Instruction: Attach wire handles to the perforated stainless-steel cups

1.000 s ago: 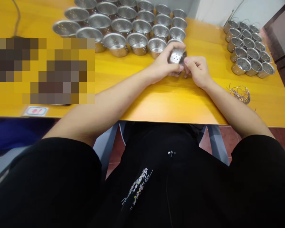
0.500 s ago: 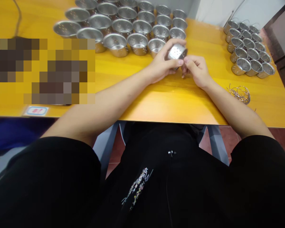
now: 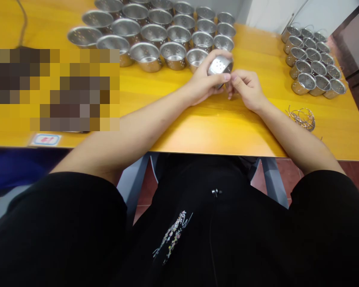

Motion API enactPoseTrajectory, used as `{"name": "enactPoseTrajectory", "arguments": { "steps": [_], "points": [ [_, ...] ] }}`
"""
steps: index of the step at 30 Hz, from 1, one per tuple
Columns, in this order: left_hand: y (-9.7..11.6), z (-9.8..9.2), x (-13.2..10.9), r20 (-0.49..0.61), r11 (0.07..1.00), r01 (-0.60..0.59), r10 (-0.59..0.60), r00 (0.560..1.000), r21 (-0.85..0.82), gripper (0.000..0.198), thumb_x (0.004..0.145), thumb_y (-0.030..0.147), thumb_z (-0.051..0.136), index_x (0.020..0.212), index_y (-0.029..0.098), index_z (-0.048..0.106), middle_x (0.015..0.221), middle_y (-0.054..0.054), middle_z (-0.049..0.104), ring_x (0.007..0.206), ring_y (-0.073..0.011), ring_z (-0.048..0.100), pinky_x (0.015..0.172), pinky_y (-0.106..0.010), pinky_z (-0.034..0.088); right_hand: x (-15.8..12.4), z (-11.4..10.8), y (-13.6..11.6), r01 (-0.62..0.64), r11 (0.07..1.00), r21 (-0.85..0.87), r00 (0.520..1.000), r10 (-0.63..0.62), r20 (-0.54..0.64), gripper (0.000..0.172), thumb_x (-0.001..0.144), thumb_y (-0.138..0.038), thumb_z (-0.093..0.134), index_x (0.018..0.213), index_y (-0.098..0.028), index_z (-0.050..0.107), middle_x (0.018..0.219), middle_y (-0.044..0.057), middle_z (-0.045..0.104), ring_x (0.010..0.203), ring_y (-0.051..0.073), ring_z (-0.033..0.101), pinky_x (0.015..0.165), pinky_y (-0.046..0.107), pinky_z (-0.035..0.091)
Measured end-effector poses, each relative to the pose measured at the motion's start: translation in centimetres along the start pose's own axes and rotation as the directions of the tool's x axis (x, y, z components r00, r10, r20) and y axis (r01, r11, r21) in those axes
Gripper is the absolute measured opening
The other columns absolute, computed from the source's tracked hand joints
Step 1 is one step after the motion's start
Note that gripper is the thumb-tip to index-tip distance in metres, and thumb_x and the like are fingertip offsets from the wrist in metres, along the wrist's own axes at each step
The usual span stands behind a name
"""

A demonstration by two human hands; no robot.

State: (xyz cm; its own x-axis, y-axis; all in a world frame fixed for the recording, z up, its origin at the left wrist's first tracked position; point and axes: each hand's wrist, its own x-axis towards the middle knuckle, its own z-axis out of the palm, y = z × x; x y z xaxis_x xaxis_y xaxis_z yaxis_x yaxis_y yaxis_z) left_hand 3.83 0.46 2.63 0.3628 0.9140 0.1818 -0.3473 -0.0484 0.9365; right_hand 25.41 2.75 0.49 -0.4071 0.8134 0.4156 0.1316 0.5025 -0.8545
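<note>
A small steel cup (image 3: 218, 65) with punched holes lies tilted in my left hand (image 3: 202, 81), its mouth facing right. The fingers wrap over the cup's far side and the thumb presses along its near side. At the cup's rim, my right hand (image 3: 248, 87) is closed in a pinch, thumb against fingers. Whatever sits between those fingertips is too small to make out. Both hands are just above the yellow table (image 3: 197, 127).
Rows of perforated steel cups (image 3: 146, 56) stand behind my left hand. More cups with thin wire handles (image 3: 305, 83) are grouped at the far right. A tangle of bent wires (image 3: 303, 118) lies beyond my right forearm. A label card (image 3: 46, 139) is near the left front edge.
The cup has shifted slightly left and turned a little in my left hand. My right fingertips have moved slightly left with it, staying at the rim.
</note>
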Motion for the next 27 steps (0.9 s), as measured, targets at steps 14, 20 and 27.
{"name": "enactPoseTrajectory", "arguments": {
  "steps": [14, 20, 27],
  "points": [
    [-0.9, -0.3, 0.6, -0.055, 0.993, -0.050, 0.056, 0.997, 0.107, 0.059, 0.071, 0.062, 0.114, 0.118, 0.044, 0.081, 0.086, 0.003, 0.084, 0.083, -0.0304, 0.087, 0.060, -0.042, 0.056, -0.6, 0.0, -0.8, 0.003, 0.999, -0.043, 0.999, -0.001, 0.041, 0.096, 0.100, -0.121, 0.069, 0.081, -0.027, 0.074, 0.072, 0.001, 0.070, 0.063, 0.018, 0.067, 0.066, 0.036, 0.063],
    [-0.5, -0.2, 0.5, -0.059, 0.994, -0.037, 0.043, 0.997, 0.101, 0.062, 0.069, 0.057, 0.115, 0.118, 0.042, 0.080, 0.089, 0.002, 0.086, 0.083, -0.0297, 0.089, 0.058, -0.040, 0.059, -0.7, -0.1, -1.1, 0.001, 0.999, -0.040, 0.998, 0.002, 0.064, 0.093, 0.101, -0.118, 0.072, 0.083, -0.027, 0.075, 0.072, 0.002, 0.068, 0.064, 0.019, 0.067, 0.067, 0.038, 0.064],
    [-0.8, -0.4, 0.6, -0.037, 0.997, -0.039, 0.042, 0.998, 0.061, 0.065, 0.071, 0.056, 0.114, 0.122, 0.040, 0.077, 0.097, 0.001, 0.087, 0.076, -0.0256, 0.082, 0.058, -0.039, 0.059, -1.0, -0.1, -1.5, 0.015, 0.998, -0.060, 0.997, -0.010, 0.080, 0.091, 0.104, -0.117, 0.071, 0.085, -0.028, 0.078, 0.075, 0.003, 0.072, 0.068, 0.020, 0.069, 0.071, 0.039, 0.067]
  ]
}}
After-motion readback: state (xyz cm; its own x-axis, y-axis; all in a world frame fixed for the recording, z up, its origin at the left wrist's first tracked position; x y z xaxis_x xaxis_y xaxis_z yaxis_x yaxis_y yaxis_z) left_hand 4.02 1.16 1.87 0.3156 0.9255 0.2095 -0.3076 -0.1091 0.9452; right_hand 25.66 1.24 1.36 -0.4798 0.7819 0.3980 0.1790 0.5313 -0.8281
